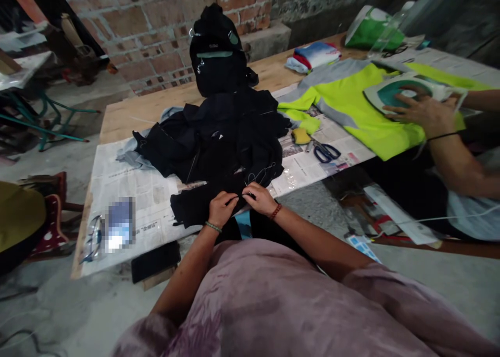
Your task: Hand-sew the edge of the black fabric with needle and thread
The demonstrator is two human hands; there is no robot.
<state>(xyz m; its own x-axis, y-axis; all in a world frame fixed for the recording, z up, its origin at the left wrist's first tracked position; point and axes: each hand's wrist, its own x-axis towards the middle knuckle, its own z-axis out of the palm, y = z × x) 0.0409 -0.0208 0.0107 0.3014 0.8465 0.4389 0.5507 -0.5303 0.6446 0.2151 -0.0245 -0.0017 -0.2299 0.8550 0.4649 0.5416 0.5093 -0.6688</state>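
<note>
A heap of black garments (222, 133) lies over the front of the table. At its near edge my left hand (222, 210) is closed, thumb and forefinger pinching the black cloth. Just beside it, my right hand (260, 199) pinches the same edge, its fingertips a short way from the left ones. A loose pale thread (254, 176) curls over the cloth above my right hand. Whether a needle sits between my right fingers is too small to tell.
To the right, a co-worker's hand (425, 112) rests on an iron (402, 92) over a yellow-green garment (351, 94). Scissors (326, 152) and a yellow object (300, 136) lie between us. A black backpack (216, 54) stands behind; glasses (92, 237) lie front left.
</note>
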